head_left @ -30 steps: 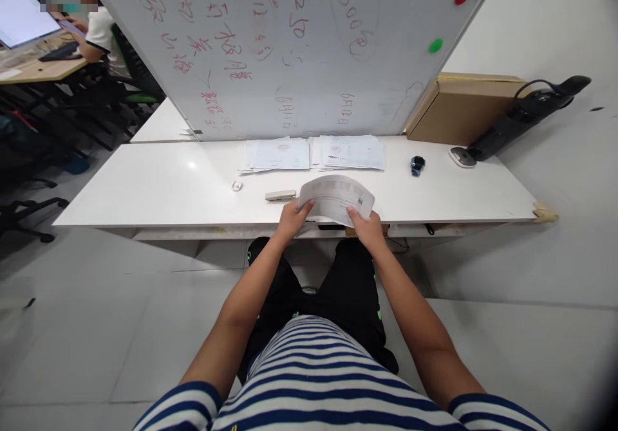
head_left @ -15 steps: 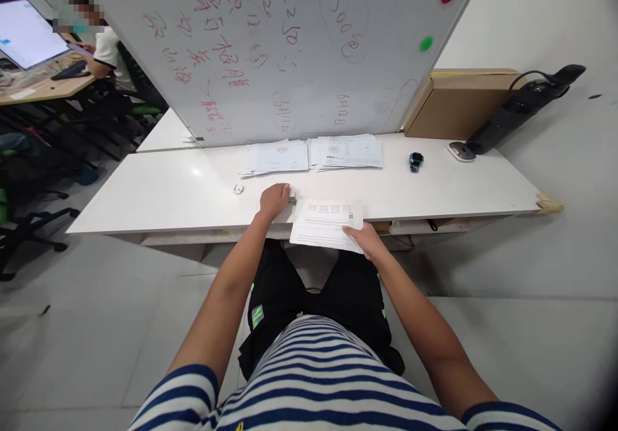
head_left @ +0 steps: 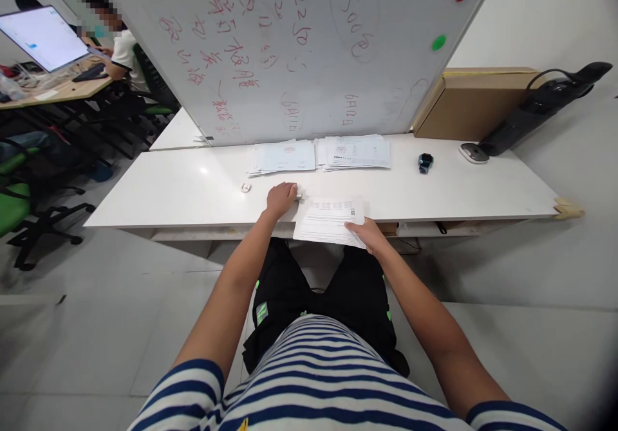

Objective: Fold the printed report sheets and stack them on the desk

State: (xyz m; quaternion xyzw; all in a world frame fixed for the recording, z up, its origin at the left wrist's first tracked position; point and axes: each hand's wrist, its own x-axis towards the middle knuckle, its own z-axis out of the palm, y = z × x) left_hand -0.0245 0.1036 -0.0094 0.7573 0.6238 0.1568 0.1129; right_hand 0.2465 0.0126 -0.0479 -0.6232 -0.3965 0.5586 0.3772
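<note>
My left hand [head_left: 282, 199] is closed over a stapler [head_left: 299, 195] on the white desk; only the stapler's front end shows beside my fingers. In my right hand [head_left: 369, 234] are printed paper sheets [head_left: 328, 220], pinched at their right edge with the thumb on top. The sheets lie flat across the desk's front edge, and their upper left corner is close to the stapler's tip. How many sheets there are, I cannot tell. Behind them rest two stacks of papers, a left stack [head_left: 284, 157] and a right stack [head_left: 357, 152].
A small white object [head_left: 246, 188] lies left of my left hand. To the right are a dark watch [head_left: 425, 162], a computer mouse [head_left: 474, 153], a black bottle [head_left: 535, 116] and a cardboard box [head_left: 477, 106]. A whiteboard [head_left: 313, 51] stands at the back. A person [head_left: 126, 58] sits far left.
My left hand has let go of the sheets, moved left and closed over the stapler. My right hand has lowered the sheets, which were curved upward and now lie flatter.
</note>
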